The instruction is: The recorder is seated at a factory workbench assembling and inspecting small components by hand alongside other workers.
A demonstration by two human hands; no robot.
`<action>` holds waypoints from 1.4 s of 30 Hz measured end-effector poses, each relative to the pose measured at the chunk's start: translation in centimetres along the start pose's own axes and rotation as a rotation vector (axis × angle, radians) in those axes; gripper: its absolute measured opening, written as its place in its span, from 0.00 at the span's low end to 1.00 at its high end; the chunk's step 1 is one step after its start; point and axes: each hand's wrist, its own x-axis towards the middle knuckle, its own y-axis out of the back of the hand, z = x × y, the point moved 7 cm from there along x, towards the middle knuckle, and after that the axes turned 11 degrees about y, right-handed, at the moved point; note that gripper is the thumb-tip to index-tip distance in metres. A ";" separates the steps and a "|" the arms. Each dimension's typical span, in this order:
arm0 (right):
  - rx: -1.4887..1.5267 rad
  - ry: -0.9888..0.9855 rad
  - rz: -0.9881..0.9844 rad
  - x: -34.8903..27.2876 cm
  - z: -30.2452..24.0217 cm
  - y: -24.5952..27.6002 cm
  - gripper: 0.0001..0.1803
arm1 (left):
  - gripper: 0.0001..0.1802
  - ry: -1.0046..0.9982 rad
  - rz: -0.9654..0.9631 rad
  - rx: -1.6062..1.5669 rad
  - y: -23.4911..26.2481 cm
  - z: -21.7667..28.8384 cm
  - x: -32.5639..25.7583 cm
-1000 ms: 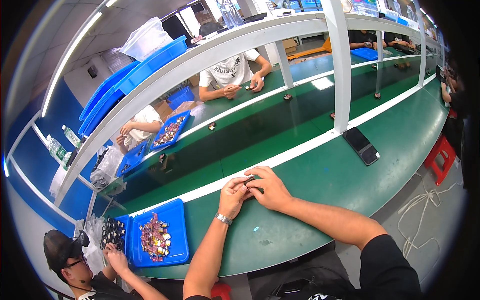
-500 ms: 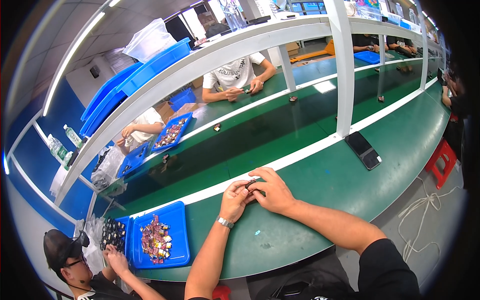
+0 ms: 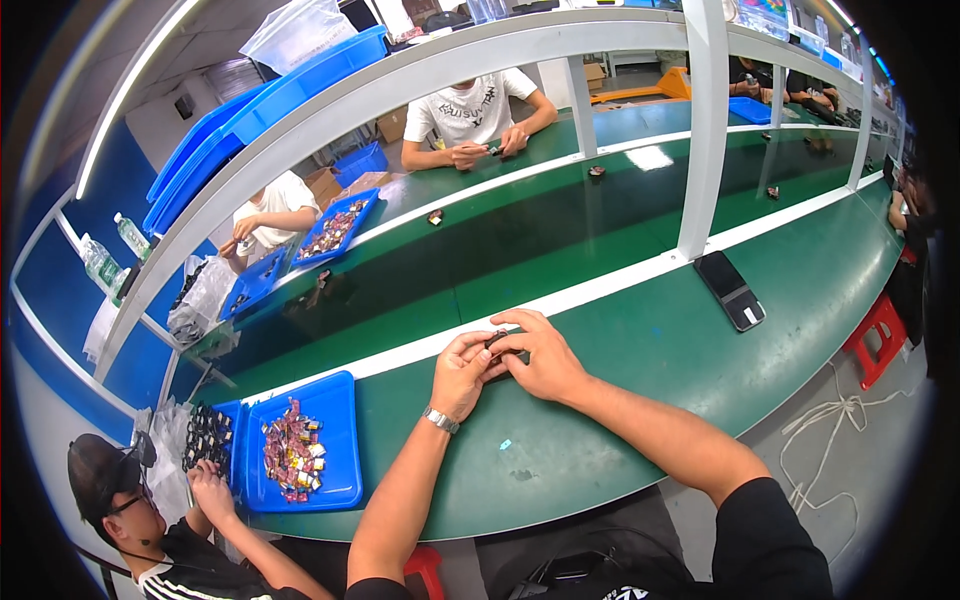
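Green and glossy, a long table (image 3: 640, 350) curves across a brightly lit workroom, with a white metal frame (image 3: 703, 150) rising along its far edge. Beyond the frame, a person in a printed white shirt (image 3: 465, 115) sits at the opposite side, while at lower left a co-worker in a black cap (image 3: 110, 490) bends over black parts (image 3: 208, 435). Just beside the co-worker's hands lies a blue tray (image 3: 345, 440), bearing a loose heap of pink, white and yellow pieces (image 3: 295, 455). Right of centre, near the frame's post, rests a black phone (image 3: 730, 290). Between tray and phone, the left hand (image 3: 458, 380), with a silver watch (image 3: 440, 419) at its wrist, meets the right hand (image 3: 548, 360) above the table. The fingers of both pinch a small dark piece (image 3: 496, 341), mostly hidden by them. Nearer the body, a tiny light-blue scrap (image 3: 505, 444) lies on the table.
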 end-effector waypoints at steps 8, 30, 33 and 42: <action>-0.068 0.079 -0.068 0.4 -0.6 1.2 0.11 | 0.15 0.038 0.040 0.042 -1.1 0.5 -0.2; -0.317 0.134 -0.065 0.9 -2.0 1.3 0.07 | 0.16 0.079 0.099 0.081 -0.6 -0.1 -0.1; -0.311 0.202 -0.047 1.0 -2.0 1.3 0.08 | 0.15 0.081 0.100 0.080 -0.8 0.0 -0.1; -0.222 0.276 -0.092 1.3 -1.9 2.0 0.08 | 0.15 0.109 0.100 0.061 -1.1 0.2 -0.3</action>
